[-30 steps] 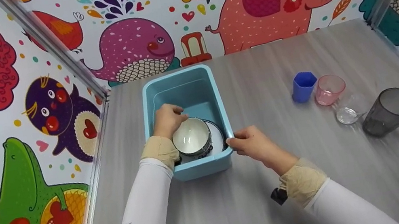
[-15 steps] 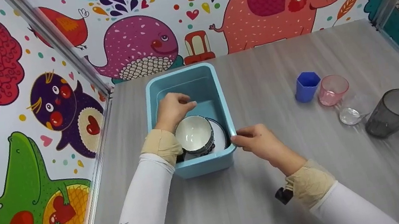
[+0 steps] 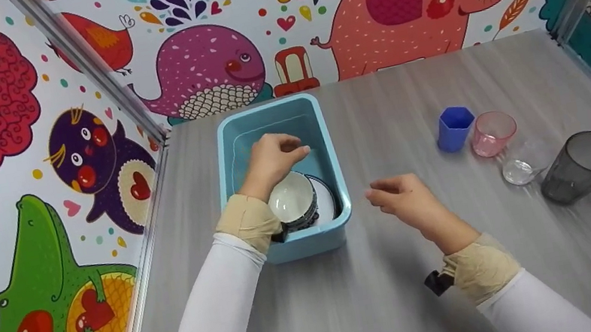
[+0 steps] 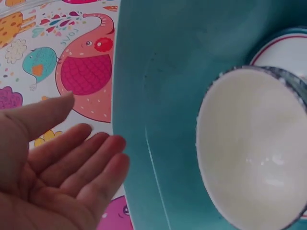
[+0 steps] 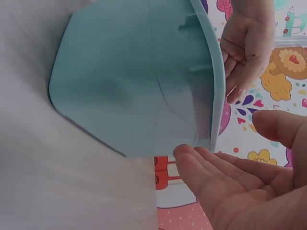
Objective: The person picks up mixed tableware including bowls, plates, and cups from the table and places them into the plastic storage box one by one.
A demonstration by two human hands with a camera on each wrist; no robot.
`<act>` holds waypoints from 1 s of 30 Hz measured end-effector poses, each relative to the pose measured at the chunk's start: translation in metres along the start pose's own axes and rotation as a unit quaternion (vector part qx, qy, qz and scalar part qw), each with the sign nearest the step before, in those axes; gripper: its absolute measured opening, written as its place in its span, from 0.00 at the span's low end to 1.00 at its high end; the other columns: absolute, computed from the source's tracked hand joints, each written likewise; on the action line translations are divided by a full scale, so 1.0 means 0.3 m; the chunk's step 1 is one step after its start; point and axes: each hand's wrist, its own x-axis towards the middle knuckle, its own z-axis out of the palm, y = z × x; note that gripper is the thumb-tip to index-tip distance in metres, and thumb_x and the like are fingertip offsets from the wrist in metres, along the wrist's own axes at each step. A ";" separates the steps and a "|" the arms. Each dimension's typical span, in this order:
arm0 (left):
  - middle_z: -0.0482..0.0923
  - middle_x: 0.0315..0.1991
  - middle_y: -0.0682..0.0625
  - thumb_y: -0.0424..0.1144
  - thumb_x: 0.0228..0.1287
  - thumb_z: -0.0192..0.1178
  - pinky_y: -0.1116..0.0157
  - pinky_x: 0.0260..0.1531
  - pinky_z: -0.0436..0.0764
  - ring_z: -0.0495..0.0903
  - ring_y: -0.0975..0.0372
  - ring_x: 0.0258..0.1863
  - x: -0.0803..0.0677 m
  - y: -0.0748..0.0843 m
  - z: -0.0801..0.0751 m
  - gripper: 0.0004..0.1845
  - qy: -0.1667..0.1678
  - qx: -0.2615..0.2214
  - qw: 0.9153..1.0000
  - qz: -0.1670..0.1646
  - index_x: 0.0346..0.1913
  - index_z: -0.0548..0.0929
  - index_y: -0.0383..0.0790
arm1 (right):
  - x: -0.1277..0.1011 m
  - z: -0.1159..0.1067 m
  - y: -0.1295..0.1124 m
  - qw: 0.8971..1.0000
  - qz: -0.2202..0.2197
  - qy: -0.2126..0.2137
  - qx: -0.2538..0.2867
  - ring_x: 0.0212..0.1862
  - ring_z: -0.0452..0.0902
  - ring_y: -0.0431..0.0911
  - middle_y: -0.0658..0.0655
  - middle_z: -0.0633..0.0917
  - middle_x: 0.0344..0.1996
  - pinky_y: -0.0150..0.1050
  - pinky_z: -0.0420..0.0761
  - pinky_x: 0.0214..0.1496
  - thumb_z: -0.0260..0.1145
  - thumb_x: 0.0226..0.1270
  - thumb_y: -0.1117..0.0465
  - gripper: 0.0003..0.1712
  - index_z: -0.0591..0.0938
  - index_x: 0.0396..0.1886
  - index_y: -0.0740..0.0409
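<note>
A light blue plastic tub (image 3: 330, 147) stands on the grey table near the left wall. Inside its near end a white bowl with a dark patterned outside (image 3: 290, 198) sits on a white plate (image 3: 327, 198). My left hand (image 3: 277, 156) hovers over the tub just beyond the bowl, fingers relaxed, holding nothing. The left wrist view shows the left hand's open palm (image 4: 62, 163) beside the tub wall (image 4: 158, 72) and the bowl (image 4: 254, 148). My right hand (image 3: 394, 192) is over the table just right of the tub, open and apart from the rim. The right wrist view shows its palm (image 5: 240, 177) near the tub (image 5: 144, 76).
To the right stand a blue cup (image 3: 453, 128), a pink cup (image 3: 491, 132), a clear glass (image 3: 520, 166) and a grey tumbler (image 3: 584, 164). Patterned walls close in the table at the left, back and right.
My right hand has let go of the tub's right rim and moved right. My left hand has lifted off the bowl and shifted toward the tub's far end.
</note>
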 end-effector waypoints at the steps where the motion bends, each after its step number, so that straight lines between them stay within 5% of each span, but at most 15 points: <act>1: 0.85 0.54 0.44 0.46 0.69 0.65 0.57 0.56 0.82 0.83 0.55 0.54 -0.002 0.003 0.003 0.21 -0.003 -0.004 1.000 -0.002 0.58 0.84 0.37 | -0.002 -0.006 0.001 1.000 -0.004 0.000 -0.002 0.65 0.77 0.60 0.70 0.80 0.63 0.50 0.76 0.68 0.59 0.77 0.55 0.31 0.70 0.69 0.73; 12: 0.85 0.53 0.47 0.48 0.72 0.62 0.58 0.55 0.83 0.83 0.57 0.52 -0.029 0.034 0.033 0.19 -0.014 -0.030 0.999 0.010 0.57 0.85 0.40 | -0.031 -0.067 0.007 0.999 -0.031 0.022 -0.037 0.63 0.78 0.58 0.69 0.80 0.61 0.52 0.77 0.68 0.59 0.77 0.53 0.31 0.71 0.69 0.71; 30: 0.85 0.54 0.46 0.48 0.70 0.64 0.57 0.55 0.83 0.83 0.57 0.54 -0.086 0.035 0.105 0.24 -0.076 -0.048 0.996 0.023 0.63 0.80 0.41 | -0.054 -0.185 0.028 0.989 -0.027 0.083 -0.121 0.66 0.74 0.62 0.72 0.76 0.65 0.57 0.76 0.67 0.62 0.75 0.50 0.36 0.69 0.72 0.69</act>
